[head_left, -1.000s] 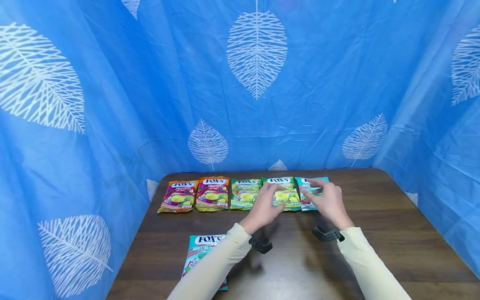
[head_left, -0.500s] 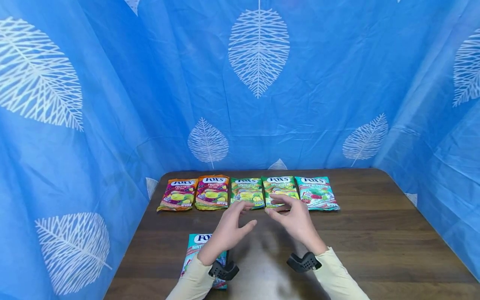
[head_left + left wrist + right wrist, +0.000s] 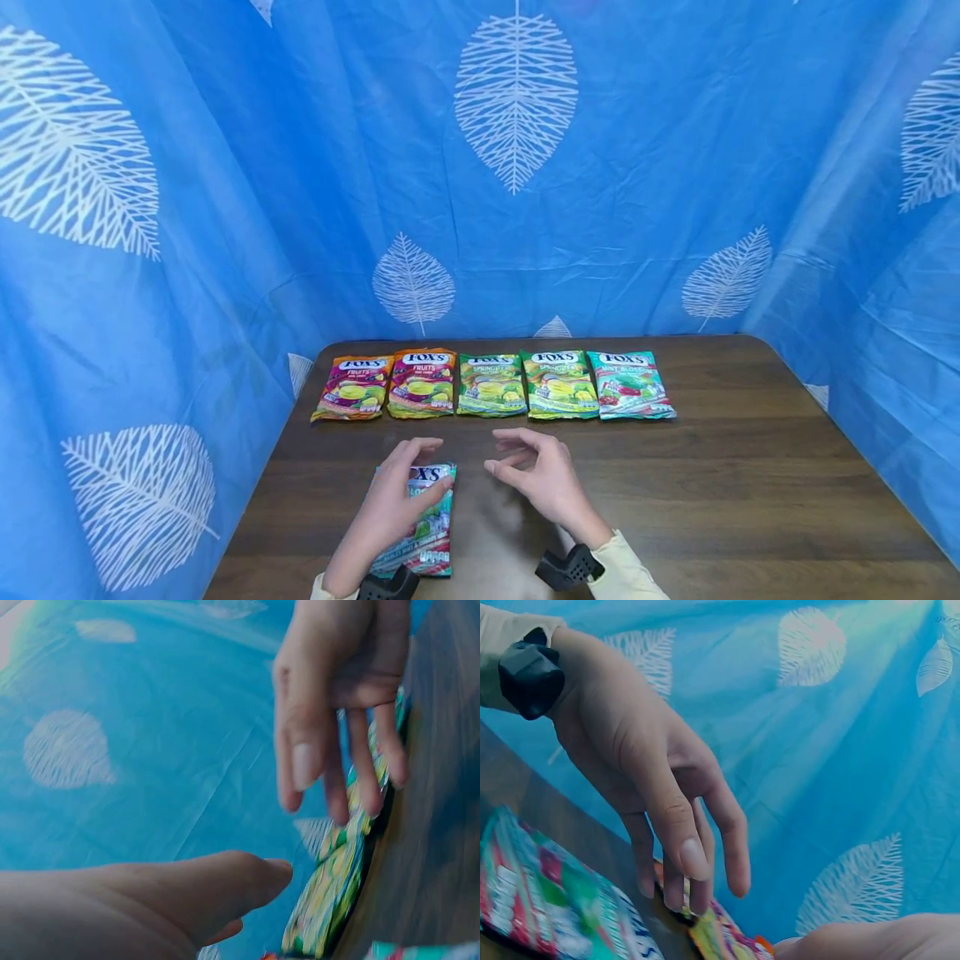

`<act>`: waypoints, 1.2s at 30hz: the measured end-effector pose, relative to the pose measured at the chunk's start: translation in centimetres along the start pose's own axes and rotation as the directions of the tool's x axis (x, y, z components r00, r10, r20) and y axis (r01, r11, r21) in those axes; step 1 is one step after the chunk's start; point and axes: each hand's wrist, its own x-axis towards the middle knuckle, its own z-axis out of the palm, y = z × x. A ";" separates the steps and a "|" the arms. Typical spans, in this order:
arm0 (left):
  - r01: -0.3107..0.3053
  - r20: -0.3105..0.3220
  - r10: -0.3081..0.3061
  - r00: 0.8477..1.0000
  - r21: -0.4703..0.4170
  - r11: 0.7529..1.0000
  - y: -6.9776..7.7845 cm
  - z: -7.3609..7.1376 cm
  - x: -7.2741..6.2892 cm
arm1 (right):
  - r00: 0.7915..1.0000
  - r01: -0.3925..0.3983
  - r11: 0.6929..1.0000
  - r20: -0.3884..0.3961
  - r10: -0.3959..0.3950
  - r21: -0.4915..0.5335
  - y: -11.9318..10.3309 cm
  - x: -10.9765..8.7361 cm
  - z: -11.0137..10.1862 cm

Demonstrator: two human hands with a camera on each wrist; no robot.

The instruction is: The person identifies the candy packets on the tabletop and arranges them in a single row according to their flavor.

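A teal Fox's mint candy bag (image 3: 431, 529) lies on the table at the front left, partly covered by my left hand (image 3: 393, 504) in the head view. The left fingers are relaxed and slightly bent, holding nothing. My right hand (image 3: 543, 479) hovers to the right of that bag, fingers loosely bent and holding nothing. In the right wrist view the left hand (image 3: 652, 757) hangs with fingers pointing down, near the teal bag (image 3: 555, 900). The left wrist view shows the right hand (image 3: 337, 712) with its fingers loosely extended.
Along the table's back edge lies a row of candy bags: two orange-purple fruit bags (image 3: 352, 389) (image 3: 422, 385), two green spring tea bags (image 3: 492, 386) (image 3: 562, 386) and a teal mint bag (image 3: 632, 387). Behind the wooden table (image 3: 750, 475) hangs a blue curtain (image 3: 637, 167) with white leaves.
Both hands have come away from the back row, toward the front left. The right hand has left the teal bag at the row's right end, and the left hand is now over the front bag.
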 end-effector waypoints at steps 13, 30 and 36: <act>0.271 -0.109 -0.265 0.958 0.043 0.962 -3.9 -2.2 -3.7 | 0.992 -0.040 0.997 0.125 0.032 0.061 1.1 -1.9 3.2; 0.377 -0.091 -0.368 0.925 0.109 0.920 -6.2 -2.4 -4.0 | 0.977 -0.117 0.981 0.195 0.085 0.155 1.8 -3.3 6.3; 0.375 -0.075 -0.368 0.927 0.110 0.921 -6.8 -1.9 -3.7 | 0.972 -0.144 0.972 0.211 0.104 0.187 1.5 -3.2 6.7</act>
